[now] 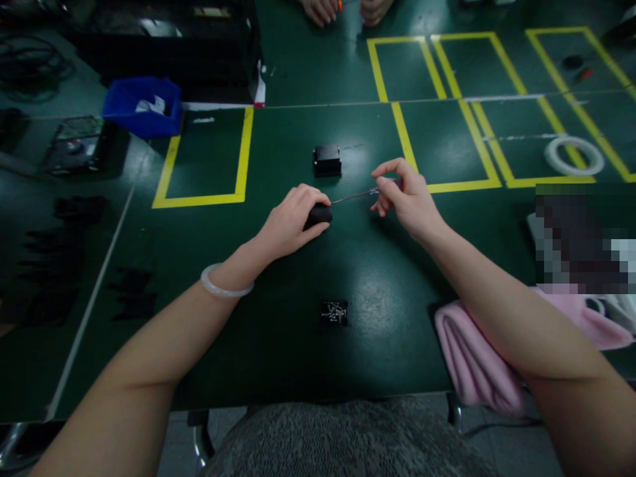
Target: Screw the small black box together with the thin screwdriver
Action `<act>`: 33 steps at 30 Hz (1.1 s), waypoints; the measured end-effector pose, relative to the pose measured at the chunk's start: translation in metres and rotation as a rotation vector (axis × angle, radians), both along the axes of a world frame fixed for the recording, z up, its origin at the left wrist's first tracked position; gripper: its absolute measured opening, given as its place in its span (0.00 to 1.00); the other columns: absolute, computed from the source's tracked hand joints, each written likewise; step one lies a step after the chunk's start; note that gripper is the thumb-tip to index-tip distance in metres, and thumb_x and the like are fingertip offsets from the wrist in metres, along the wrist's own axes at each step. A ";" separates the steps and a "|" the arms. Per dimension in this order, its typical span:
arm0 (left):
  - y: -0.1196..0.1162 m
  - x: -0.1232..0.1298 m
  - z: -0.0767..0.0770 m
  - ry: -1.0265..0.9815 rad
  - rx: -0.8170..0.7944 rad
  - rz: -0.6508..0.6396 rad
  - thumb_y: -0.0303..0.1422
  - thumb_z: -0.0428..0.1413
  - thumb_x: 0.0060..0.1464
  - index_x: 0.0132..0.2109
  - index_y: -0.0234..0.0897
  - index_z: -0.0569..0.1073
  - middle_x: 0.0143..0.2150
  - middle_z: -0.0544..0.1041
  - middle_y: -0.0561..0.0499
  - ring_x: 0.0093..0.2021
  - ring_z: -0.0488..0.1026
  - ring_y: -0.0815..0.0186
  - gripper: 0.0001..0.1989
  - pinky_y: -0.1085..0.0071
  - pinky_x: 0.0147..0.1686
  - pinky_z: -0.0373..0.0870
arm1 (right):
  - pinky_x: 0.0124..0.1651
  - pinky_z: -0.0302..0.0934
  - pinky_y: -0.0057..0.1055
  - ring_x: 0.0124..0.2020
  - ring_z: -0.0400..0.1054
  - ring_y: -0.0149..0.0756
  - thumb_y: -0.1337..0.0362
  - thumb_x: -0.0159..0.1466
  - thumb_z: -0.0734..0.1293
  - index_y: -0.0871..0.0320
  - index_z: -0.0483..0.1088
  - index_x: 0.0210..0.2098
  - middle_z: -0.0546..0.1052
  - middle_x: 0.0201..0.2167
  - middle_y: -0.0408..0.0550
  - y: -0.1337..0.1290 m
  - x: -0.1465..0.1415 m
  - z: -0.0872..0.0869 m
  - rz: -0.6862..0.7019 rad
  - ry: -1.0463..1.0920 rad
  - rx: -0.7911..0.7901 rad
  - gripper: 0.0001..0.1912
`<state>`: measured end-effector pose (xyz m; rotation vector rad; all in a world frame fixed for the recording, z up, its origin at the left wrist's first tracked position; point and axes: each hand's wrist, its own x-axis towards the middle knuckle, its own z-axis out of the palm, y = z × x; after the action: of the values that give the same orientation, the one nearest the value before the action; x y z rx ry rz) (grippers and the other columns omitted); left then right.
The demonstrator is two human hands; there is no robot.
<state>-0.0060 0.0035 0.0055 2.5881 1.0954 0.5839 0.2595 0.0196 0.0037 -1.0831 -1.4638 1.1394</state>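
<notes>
My left hand point(297, 218) is closed around a small black block-like part point(319, 215), holding it on the green table. In my right hand point(405, 199) is a screwdriver point(355, 195) with a thin metal shaft, held nearly level by its handle. Its tip points left and meets the black part, or lies just beside it; I cannot tell which. Behind my hands stands a similar black boxy part point(327, 160) with bright spots at its sides. Nearer to me, several small silver screws point(334, 312) lie in a little black tray.
A blue bin point(143, 107) with pale bits inside stands at the back left beside black equipment point(163, 46). Several black parts point(54, 245) lie at left. A white tape roll point(574, 156) and a pink cloth point(477, 358) are at right. Another person's hands point(320, 10) work across the table.
</notes>
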 end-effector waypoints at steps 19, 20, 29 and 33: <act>0.000 0.000 0.000 0.000 -0.007 0.011 0.33 0.55 0.65 0.56 0.38 0.67 0.56 0.73 0.41 0.57 0.71 0.52 0.14 0.53 0.56 0.71 | 0.31 0.72 0.36 0.16 0.62 0.30 0.53 0.66 0.72 0.49 0.66 0.42 0.64 0.16 0.32 0.000 0.000 -0.001 0.011 0.000 0.010 0.13; 0.000 0.000 0.000 -0.002 -0.005 0.011 0.33 0.55 0.65 0.56 0.38 0.67 0.56 0.73 0.41 0.57 0.71 0.52 0.14 0.53 0.56 0.71 | 0.32 0.72 0.36 0.16 0.62 0.30 0.53 0.66 0.72 0.49 0.66 0.42 0.65 0.17 0.32 0.000 0.000 -0.001 0.014 0.005 0.014 0.13; 0.000 0.000 0.000 -0.004 0.011 -0.003 0.33 0.55 0.66 0.56 0.38 0.67 0.56 0.74 0.41 0.56 0.71 0.52 0.13 0.52 0.55 0.72 | 0.30 0.70 0.34 0.15 0.59 0.28 0.48 0.69 0.69 0.51 0.67 0.37 0.56 0.13 0.31 -0.001 0.000 0.001 0.016 -0.006 -0.024 0.15; 0.000 0.000 0.000 -0.007 0.014 0.001 0.33 0.55 0.66 0.56 0.37 0.67 0.56 0.73 0.40 0.56 0.71 0.51 0.14 0.52 0.55 0.72 | 0.32 0.72 0.37 0.16 0.62 0.29 0.55 0.68 0.71 0.50 0.67 0.42 0.62 0.15 0.32 -0.001 0.000 -0.001 0.015 -0.004 0.002 0.10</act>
<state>-0.0061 0.0036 0.0058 2.5956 1.0948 0.6022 0.2598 0.0189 0.0031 -1.0750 -1.4788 1.1464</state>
